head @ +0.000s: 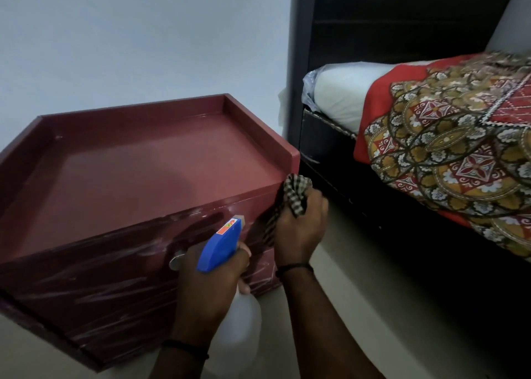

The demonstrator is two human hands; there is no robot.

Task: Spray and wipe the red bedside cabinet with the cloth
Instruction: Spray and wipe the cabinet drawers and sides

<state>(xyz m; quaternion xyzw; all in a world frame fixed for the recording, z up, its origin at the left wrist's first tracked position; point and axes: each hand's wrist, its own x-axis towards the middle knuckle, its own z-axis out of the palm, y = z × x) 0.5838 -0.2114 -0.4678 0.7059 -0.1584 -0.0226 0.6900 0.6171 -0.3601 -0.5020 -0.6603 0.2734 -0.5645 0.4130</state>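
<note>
Nearest to you, your left hand (212, 286) held the plastic spray bottle (219, 243) with the blue trigger head and the cloudy white body. Its grip was curled round the neck, and the nozzle pointed at the cabinet front from close by. Whether a finger pressed the trigger, I cannot tell. Just to the right, your right hand (298, 229) had its grip pinched on the bunched brown-and-white checked cloth (296, 192), which lay against the right edge of the front panel. A thin black band (293, 268) sat on that wrist.

The dark red bedside cabinet (143, 163) stood on the pale floor (402, 292), against the light wall (115, 34) and just beside the dark bed frame (330, 154). Its glossy front showed many whitish streaks, mostly left of the round metal knob (175, 259) and along the lower part. The top, with its raised rim, looked dull and even, with a slight shine near the back.

I judge that the task was about halfway. The front seemed already sprayed, and the wiping was at its right edge. The streaks on the left and below were not yet wiped away. Whether the top had been cleaned, I cannot tell, and the sides were hidden.

Farther off, the white mattress (339, 91) carried a red patterned bedspread (459, 149).
</note>
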